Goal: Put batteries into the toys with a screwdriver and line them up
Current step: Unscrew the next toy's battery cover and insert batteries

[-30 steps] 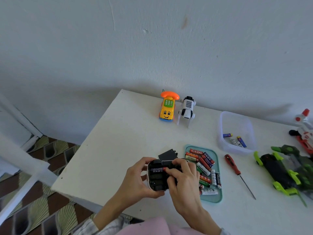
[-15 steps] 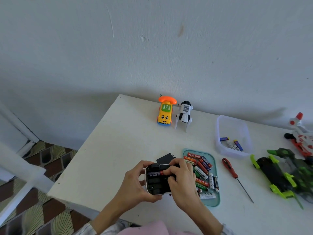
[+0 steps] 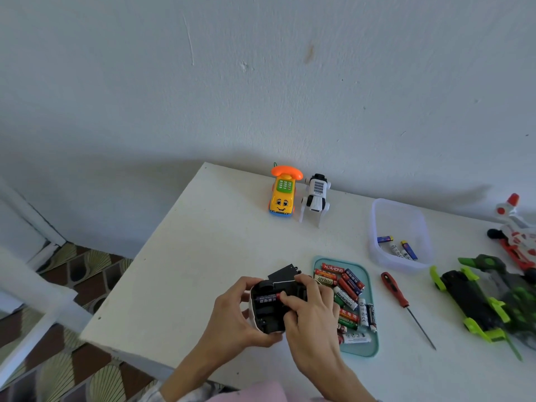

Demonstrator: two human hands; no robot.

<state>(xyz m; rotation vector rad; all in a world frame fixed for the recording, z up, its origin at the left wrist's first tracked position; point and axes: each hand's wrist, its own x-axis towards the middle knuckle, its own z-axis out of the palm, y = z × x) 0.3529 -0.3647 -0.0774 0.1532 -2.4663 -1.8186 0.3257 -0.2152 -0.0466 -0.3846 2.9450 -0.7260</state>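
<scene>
Head view: left hand (image 3: 232,317) grips an upturned black toy (image 3: 268,311) at six o'clock. Right hand (image 3: 311,317) curls over it, fingertips (image 3: 285,298) pressing a battery (image 3: 266,298) into the compartment; teal battery tray (image 3: 366,348) at its three o'clock.

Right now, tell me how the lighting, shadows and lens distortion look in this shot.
Head view: soft, even daylight with no glare; a broad dim shadow lies on the wall behind the table; wide-angle bending curves the table edges; the green car near the right edge looks smeared.

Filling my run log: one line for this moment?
left hand holds black toy | right hand presses battery in | screwdriver idle on table
</scene>
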